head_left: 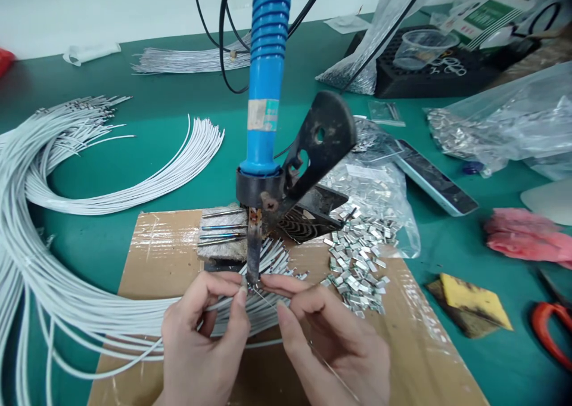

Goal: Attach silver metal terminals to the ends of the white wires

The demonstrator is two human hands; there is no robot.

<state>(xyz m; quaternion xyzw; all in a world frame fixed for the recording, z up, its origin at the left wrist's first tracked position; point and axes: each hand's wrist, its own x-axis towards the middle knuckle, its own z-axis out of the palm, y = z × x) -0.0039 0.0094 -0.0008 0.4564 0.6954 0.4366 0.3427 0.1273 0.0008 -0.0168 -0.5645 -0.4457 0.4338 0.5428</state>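
Just left of the dark iron tip, my left hand [205, 328] is closed in a pinch. The small piece between its thumb and finger is mostly hidden. My right hand [333, 337] pinches a thin solder wire [336, 375], which runs past the palm toward the tip. Between both sets of fingertips, the soldering iron [267, 90], with a blue ribbed handle, points downward in a black holder [319, 135]. White cables [129, 316] with dark ends pass behind my left hand and under the iron.
Loose small metal connectors [357, 275] spill from a clear bag [384, 182] onto the cardboard [147, 239]. A phone [435, 179], a yellow sponge [473, 298] and red-handled scissors [547, 334] lie to the right. Another white cable bundle [179, 179] curves at the left.
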